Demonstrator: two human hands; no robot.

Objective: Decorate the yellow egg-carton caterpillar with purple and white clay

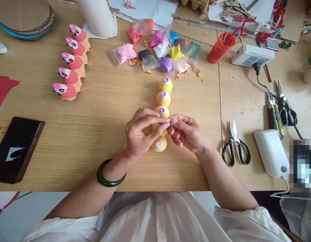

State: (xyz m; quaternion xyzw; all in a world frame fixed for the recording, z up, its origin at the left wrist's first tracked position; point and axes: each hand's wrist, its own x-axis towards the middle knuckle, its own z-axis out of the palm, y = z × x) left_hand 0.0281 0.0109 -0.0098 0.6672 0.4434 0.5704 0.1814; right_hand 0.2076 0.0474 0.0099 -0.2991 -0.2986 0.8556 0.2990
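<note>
My left hand (145,129) and my right hand (187,131) meet fingertip to fingertip above a row of yellow domed cups (163,98). Between the fingertips shows a tiny bit of purple clay (168,122), mostly hidden; both hands pinch at it. The three far cups each carry a pale patch with a purple ring on top. On the nearest cup (159,144) there is only a whitish patch. My hands partly cover the cup before it. A dark green bangle (111,173) circles my left wrist.
Bagged coloured clay (165,64) lies at the back. A row of pink painted cups (71,75) stands back left, a phone (17,149) front left. Black-handled scissors (236,146), a white power bank (271,153), a utility knife (275,116) and a power strip (252,55) lie right.
</note>
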